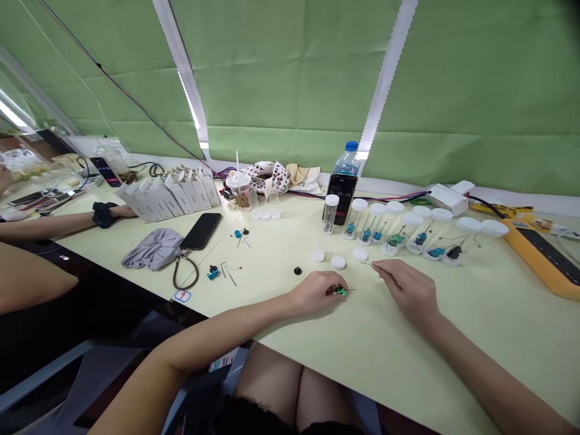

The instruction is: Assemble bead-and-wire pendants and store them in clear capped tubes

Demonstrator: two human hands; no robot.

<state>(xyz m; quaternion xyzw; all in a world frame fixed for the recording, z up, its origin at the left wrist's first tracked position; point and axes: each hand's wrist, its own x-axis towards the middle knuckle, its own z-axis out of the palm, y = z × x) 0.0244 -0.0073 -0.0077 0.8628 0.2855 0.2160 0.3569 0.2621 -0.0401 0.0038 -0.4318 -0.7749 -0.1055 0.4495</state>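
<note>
Green part (pixel 339 291): mostly hidden inside your left hand (pixel 317 293), fingers pinched on it, low on the table (pixel 385 350); axis unclear. Thin pin (pixel 369 263): hard to make out, pinched at your right hand (pixel 408 289) fingertips, long axis pointing left toward white caps (pixel 338 261).

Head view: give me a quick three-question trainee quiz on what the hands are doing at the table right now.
1. True or false: the left hand holds a small green part.
2. What does the right hand pinch? A) a thin pin B) a phone C) a bottle
3. What colour are the three loose caps near the hands?

Key: 1 true; 2 A; 3 white.
</note>
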